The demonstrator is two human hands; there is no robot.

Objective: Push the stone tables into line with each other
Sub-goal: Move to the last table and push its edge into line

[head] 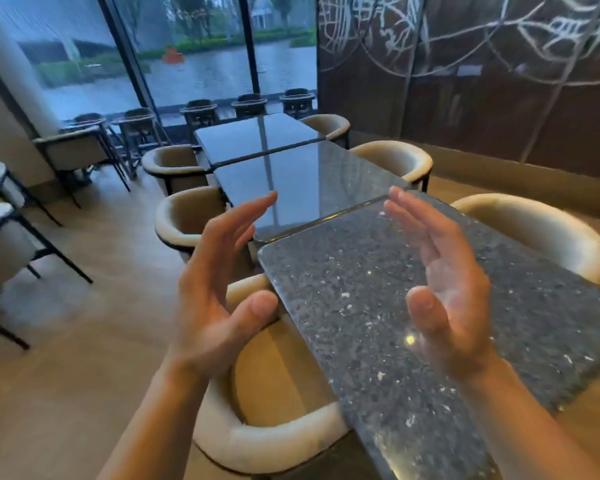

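Observation:
Three dark speckled stone tables stand end to end, running away from me. The nearest table (360,306) sits shifted a little to the right of the middle table (309,181), so their left edges do not match. The far table (253,136) is offset slightly left of the middle one. My left hand (219,285) hovers open, palm inward, beside the near table's left edge, over a chair. My right hand (443,289) is held open, palm inward, above the near tabletop. Neither hand touches the stone.
Cream tub chairs line both sides: one under my left arm (267,438), others on the left (184,220) and right (547,237). More chairs and dark-framed tables (11,244) stand at the left. Bar stools (198,112) face the window; a dark patterned wall is on the right.

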